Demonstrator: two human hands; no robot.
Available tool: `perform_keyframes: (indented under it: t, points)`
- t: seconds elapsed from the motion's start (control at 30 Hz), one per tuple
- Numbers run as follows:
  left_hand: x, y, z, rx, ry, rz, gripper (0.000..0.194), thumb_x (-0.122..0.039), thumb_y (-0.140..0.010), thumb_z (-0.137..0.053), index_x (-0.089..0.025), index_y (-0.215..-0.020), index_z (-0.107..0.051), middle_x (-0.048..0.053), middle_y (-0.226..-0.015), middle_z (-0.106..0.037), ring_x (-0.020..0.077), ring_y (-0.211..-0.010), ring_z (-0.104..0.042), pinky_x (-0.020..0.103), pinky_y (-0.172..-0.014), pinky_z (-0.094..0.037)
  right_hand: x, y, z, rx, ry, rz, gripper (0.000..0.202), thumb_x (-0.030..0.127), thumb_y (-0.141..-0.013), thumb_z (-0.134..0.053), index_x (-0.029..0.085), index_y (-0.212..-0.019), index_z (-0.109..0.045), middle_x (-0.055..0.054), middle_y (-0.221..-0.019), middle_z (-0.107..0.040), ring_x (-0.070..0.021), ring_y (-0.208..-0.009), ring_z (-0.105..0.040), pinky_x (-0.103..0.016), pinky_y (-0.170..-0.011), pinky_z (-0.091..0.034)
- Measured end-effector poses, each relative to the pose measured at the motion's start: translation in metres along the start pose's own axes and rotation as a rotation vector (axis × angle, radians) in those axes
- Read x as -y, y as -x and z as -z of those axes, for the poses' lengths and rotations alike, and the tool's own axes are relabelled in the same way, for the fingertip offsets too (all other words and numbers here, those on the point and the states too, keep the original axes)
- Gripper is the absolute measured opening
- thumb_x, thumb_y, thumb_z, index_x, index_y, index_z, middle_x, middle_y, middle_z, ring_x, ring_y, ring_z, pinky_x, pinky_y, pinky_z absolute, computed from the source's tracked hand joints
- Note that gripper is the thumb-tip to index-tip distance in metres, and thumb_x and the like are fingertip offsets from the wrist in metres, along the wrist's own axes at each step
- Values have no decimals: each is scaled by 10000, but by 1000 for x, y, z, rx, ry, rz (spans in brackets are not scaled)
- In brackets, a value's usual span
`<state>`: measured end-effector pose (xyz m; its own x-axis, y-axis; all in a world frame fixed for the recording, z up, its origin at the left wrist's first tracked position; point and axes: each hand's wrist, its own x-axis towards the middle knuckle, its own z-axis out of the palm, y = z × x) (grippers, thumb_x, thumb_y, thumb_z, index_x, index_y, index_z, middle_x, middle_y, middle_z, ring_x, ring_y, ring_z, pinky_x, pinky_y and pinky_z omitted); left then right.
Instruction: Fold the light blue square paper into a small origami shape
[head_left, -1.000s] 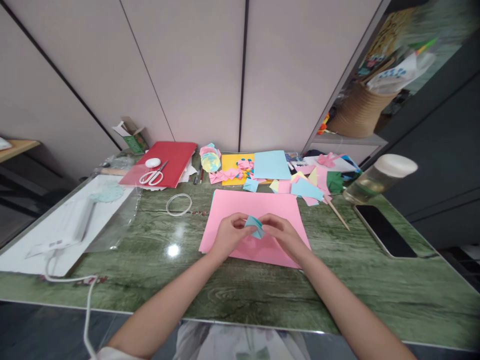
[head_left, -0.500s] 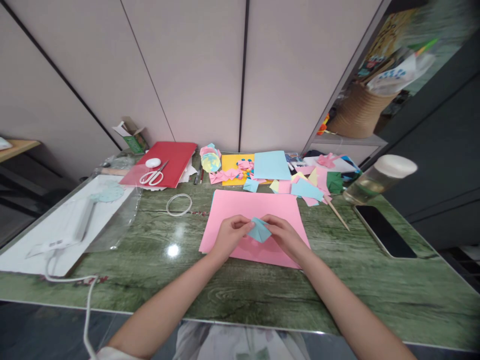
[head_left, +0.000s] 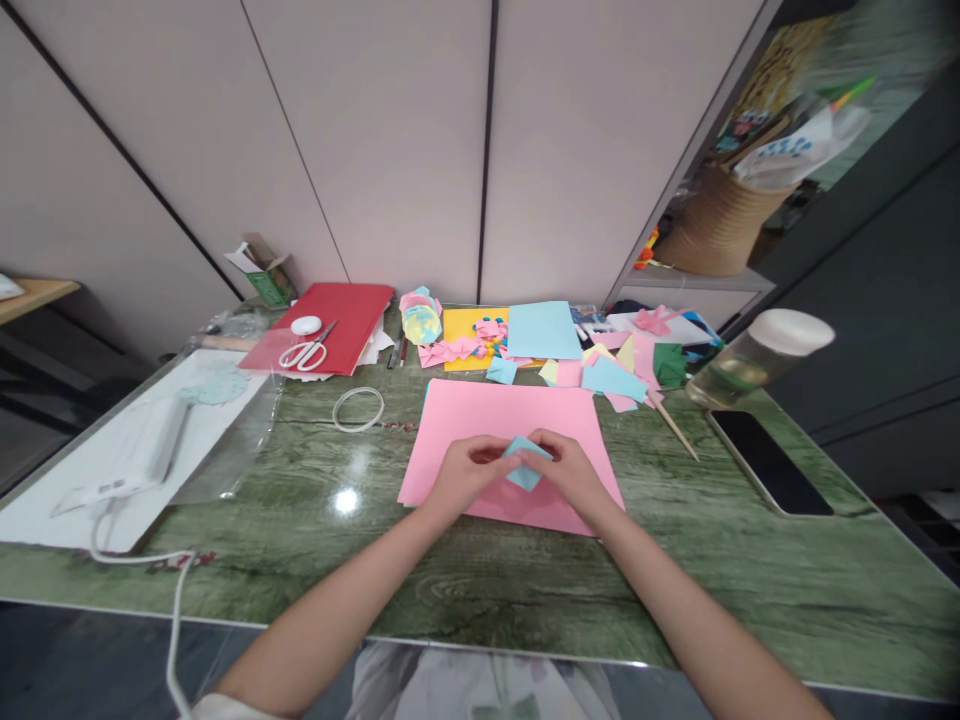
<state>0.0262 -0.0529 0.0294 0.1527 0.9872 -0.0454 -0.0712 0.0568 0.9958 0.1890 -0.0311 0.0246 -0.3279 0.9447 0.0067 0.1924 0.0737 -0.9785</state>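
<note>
A small folded piece of light blue paper [head_left: 527,476] is held between my two hands, over a pink sheet of paper [head_left: 510,405] on the table. My left hand [head_left: 469,472] pinches its left side between thumb and fingers. On its right, my right hand [head_left: 564,470] grips it, with the thumb lying across the front face. Fingertips behind the paper are partly hidden. Beyond the pink sheet lie another small folded blue paper [head_left: 502,370] and a larger light blue sheet [head_left: 545,331].
White scissors [head_left: 304,355] lie on a red folder [head_left: 345,320] at back left. A white cable ring [head_left: 358,410] is left of the pink sheet. On the right are a wooden stick [head_left: 675,428], a phone [head_left: 769,463] and a bottle [head_left: 739,365]. Coloured paper scraps [head_left: 615,380] lie behind.
The folded blue paper has turned and shifted slightly right, now showing a smoother diamond-shaped face. My right thumb has come across its front. Other things lie where they were.
</note>
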Motion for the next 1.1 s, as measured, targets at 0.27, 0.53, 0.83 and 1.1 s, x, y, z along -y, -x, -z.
perform_keyframes:
  t: [0.27,0.53,0.83,1.1]
  points:
    - [9,-4,-2,-7,-26,53,359,-254,-538,-731,-145,-872,-660,7,-647,-610,110,-586,-545,239,-602,-441,1,-1,3,-5,-37,-15,235,403,-705,-581,174,-655,-561,22,-613,-505,-105,-577,-431,-232,-539,-326]
    - [4,-1,-3,56,105,101,336,-224,-552,-729,-146,-862,-626,2,-660,-596,101,-609,-546,232,-611,-440,3,2,3,-8,-134,-45,201,359,-704,-585,177,-633,-537,37,-575,-449,-97,-542,-383,-229,-505,-282]
    - [1,0,-3,52,118,69,250,-252,-587,-711,-131,-798,-658,58,-786,-647,138,-710,-559,259,-677,-433,9,4,1,-91,-140,29,137,232,-710,-527,181,-589,-489,40,-570,-430,-107,-562,-377,-233,-529,-292]
    - [3,-3,1,46,129,114,263,-247,-560,-724,-137,-788,-655,2,-642,-591,101,-607,-520,229,-612,-404,4,2,-5,-73,-93,20,172,271,-755,-483,184,-612,-443,44,-576,-376,-99,-547,-342,-225,-498,-265]
